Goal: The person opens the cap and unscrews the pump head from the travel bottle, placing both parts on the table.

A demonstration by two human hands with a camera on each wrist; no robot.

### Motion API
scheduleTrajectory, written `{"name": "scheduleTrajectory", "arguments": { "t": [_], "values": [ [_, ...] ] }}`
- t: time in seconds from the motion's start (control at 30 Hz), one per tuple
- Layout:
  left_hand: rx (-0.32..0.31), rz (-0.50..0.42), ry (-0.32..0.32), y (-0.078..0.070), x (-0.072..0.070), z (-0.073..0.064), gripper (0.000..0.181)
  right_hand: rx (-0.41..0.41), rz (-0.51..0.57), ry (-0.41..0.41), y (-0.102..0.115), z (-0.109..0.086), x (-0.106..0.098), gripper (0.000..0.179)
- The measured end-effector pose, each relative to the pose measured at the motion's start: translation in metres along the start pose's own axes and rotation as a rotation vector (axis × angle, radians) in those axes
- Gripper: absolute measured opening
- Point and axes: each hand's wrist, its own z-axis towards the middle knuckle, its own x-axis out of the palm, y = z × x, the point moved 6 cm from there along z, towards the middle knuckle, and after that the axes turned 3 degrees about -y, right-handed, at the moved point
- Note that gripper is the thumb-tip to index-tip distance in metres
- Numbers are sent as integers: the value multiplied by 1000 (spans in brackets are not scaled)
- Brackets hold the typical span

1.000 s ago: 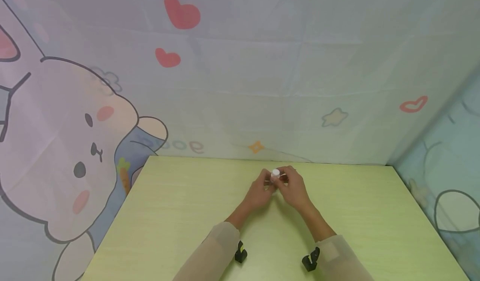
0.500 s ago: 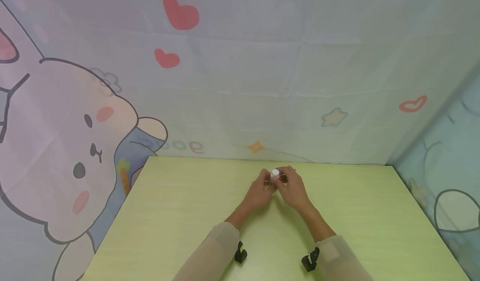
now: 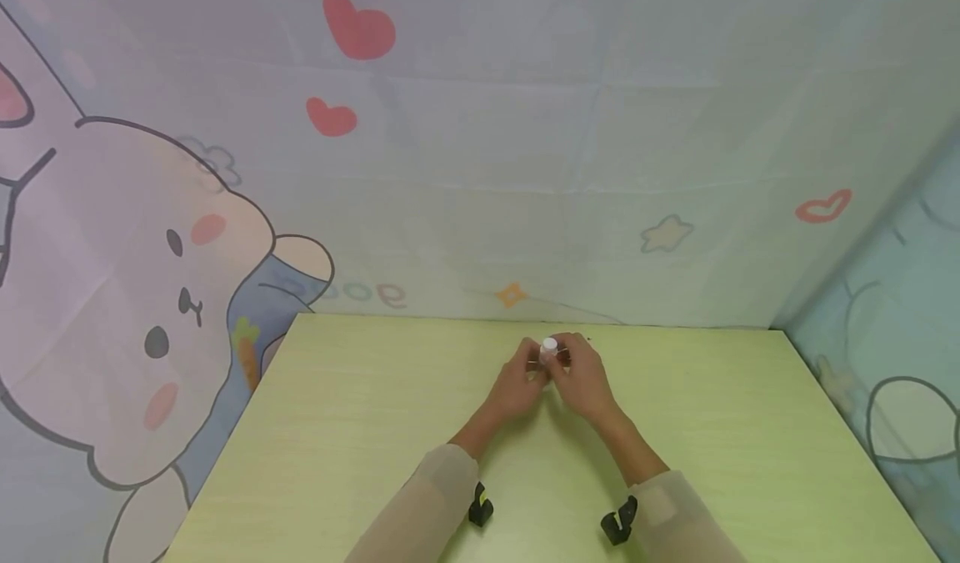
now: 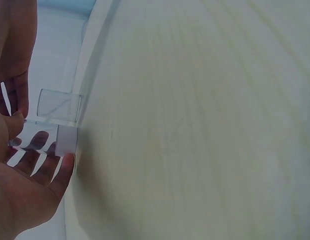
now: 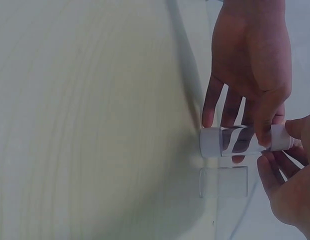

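A small clear bottle (image 5: 240,140) with a white cap (image 3: 550,344) and a white base (image 5: 210,142) stands upright between both hands, close over the table. My left hand (image 3: 517,386) grips its body, fingers curled behind it. With thumb and fingertips, my right hand (image 3: 585,379) pinches the white top (image 5: 280,137). In the left wrist view, the left hand (image 4: 30,190) comes from below and the right hand (image 4: 15,45) from above. Just to the bottle's right, a clear cylinder (image 5: 224,182), like a small cup, stands on the table; the right hand mostly hides it in the head view.
The pale yellow-green table (image 3: 360,429) ends at the back against a hanging cloth (image 3: 480,171) printed with a rabbit and hearts. Another cloth (image 3: 900,313) borders the right side. Black mounts (image 3: 481,505) sit by the sleeve cuffs.
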Motion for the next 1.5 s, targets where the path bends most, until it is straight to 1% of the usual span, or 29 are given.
{"name": "scheduleTrajectory", "arguments": {
  "t": [0.2, 0.27, 0.4, 0.5, 0.63, 0.7, 0.9, 1.1, 1.2, 1.5],
  "values": [
    [-5, -7, 7, 1, 0, -1, 15, 19, 12, 29, 1, 1, -2, 24],
    [6, -11, 5, 0, 0, -1, 15, 21, 16, 31, 4, 1, -3, 25],
    [28, -11, -3, -1, -1, -1, 15, 20, 3, 16, 9, 3, -6, 26],
    [34, -12, -5, -2, -1, 0, 15, 36, -10, -1, 9, 3, -7, 27],
    [24, -14, -4, -2, -1, 0, 15, 75, -29, -25, 5, 3, -6, 27],
    [14, -17, -1, -1, 0, 0, 15, 82, -37, -31, 5, 3, -6, 26],
    [13, -21, -7, -1, -1, 0, 15, 52, -39, -17, 4, 3, -5, 22],
    [22, -14, -13, -3, -1, -1, 16, 57, -11, -10, 4, 1, -4, 21],
    [24, -15, -13, -3, -2, -1, 16, 45, -5, -9, 3, 1, -4, 21],
    [5, -15, -16, -4, -2, 0, 15, 29, 22, 23, -3, 3, -4, 21]
  ]
}}
